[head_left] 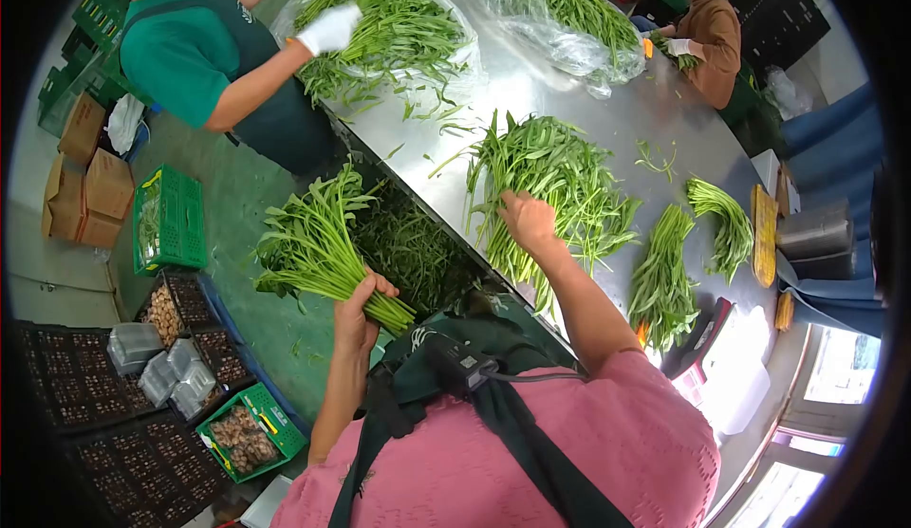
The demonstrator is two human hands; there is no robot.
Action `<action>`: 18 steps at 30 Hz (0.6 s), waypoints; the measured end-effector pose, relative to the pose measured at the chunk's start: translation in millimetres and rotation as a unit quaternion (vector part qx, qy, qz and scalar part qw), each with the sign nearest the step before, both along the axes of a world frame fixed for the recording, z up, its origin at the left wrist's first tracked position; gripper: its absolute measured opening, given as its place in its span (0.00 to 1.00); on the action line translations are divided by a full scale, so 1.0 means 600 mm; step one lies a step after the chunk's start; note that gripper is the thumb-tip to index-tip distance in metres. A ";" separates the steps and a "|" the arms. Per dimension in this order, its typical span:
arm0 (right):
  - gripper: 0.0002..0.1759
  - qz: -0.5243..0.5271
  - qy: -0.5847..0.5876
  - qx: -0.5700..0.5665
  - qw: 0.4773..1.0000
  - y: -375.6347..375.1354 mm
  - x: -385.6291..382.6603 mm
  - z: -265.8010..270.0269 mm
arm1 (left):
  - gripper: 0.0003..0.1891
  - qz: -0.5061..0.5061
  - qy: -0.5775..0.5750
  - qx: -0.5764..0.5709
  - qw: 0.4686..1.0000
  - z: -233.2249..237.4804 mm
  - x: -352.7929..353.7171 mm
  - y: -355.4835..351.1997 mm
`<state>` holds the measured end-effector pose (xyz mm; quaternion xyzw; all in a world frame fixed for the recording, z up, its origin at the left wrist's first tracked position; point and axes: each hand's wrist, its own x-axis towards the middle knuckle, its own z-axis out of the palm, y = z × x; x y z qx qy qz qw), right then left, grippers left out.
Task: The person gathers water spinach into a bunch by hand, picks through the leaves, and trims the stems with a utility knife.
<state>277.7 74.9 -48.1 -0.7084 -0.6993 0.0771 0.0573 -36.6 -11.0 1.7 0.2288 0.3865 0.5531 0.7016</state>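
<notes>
My left hand (pixel 359 305) is closed around the stems of a leafy green bunch (pixel 308 239) that looks like water spinach, held beside the table with its leaves pointing away from me. On the steel table (pixel 432 163), my right hand (pixel 529 220) reaches into a loose pile of the same greens (pixel 560 163). Its fingers are curled onto the stems, partly hidden from view. To the right of the pile lie two more bunches, one straight (pixel 666 267) and one curved (pixel 726 229).
Across the table, a person in green (pixel 180 63) with white gloves handles greens on plastic; a person in brown (pixel 714 39) is at the far right. A clear bag of greens (pixel 579 16) lies between them. Green crates (pixel 171 220) and cartons (pixel 104 186) stand on the floor at left.
</notes>
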 end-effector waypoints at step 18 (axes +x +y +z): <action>0.26 -0.085 0.277 0.436 0.852 -0.080 0.026 0.168 | 0.09 -0.003 -0.013 -0.009 1.000 -0.007 0.019 0.016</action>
